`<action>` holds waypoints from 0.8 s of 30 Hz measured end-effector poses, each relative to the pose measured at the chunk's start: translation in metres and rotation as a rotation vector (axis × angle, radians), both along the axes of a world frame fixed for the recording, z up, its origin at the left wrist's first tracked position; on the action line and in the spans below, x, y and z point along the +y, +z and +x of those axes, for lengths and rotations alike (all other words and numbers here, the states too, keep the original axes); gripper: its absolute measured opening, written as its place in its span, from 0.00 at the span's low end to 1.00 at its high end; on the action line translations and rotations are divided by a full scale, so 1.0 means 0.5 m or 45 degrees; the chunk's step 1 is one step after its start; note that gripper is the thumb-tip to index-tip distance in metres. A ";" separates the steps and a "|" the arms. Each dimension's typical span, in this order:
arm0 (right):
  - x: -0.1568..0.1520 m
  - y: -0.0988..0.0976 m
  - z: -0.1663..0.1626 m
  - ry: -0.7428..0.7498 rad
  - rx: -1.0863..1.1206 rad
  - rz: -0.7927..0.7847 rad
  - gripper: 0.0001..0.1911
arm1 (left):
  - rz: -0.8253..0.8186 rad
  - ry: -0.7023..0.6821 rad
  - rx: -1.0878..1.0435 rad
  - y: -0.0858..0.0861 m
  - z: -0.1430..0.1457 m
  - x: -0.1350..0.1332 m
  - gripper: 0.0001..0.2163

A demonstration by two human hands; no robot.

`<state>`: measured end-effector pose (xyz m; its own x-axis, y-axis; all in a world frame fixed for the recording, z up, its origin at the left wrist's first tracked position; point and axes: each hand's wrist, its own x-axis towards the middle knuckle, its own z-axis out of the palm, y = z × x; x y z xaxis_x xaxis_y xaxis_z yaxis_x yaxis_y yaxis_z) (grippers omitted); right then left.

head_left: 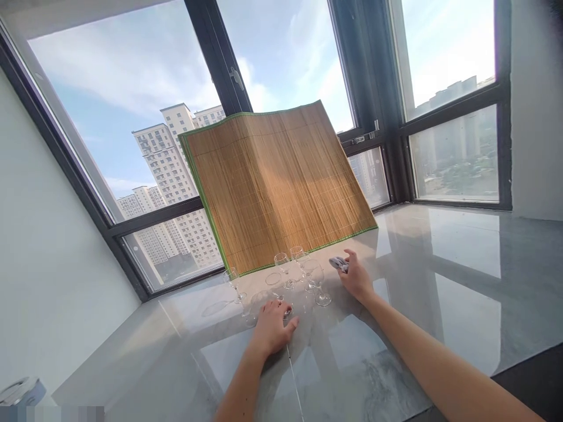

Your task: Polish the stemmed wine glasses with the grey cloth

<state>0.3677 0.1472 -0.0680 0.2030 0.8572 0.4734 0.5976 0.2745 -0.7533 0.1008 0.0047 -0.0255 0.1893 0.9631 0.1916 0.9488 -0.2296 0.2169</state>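
Observation:
My left hand (pixel 273 328) rests low over the windowsill, its fingers curled around a clear glass (pixel 288 312) that shows between thumb and forefinger. Much of that glass is hidden by the hand. In my right hand (pixel 355 278) is a crumpled grey-white cloth (pixel 338 264), held just above the sill. Between and beyond the hands stand several stemmed glasses: a front right glass (pixel 323 299), a middle glass (pixel 288 283) and a back glass (pixel 297 252) form a cluster. Another stemmed glass (pixel 240 297) stands upright apart on the left.
A tan bamboo mat (pixel 281 181) with green edging leans against the window behind the glasses. The glossy marble sill (pixel 343 363) carries strong reflections. Dark window frames (pixel 396 152) enclose the corner. A white cylindrical object (pixel 24 392) is partly visible at lower left.

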 end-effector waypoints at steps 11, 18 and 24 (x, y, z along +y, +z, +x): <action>0.006 -0.008 0.005 -0.002 0.011 0.050 0.30 | -0.069 0.583 0.035 -0.022 -0.137 0.028 0.24; 0.007 -0.010 0.005 -0.010 0.008 0.040 0.29 | -0.115 0.819 0.076 -0.049 -0.214 0.042 0.29; 0.006 -0.011 0.007 -0.005 -0.010 0.041 0.30 | -0.168 0.866 0.039 -0.045 -0.214 0.038 0.30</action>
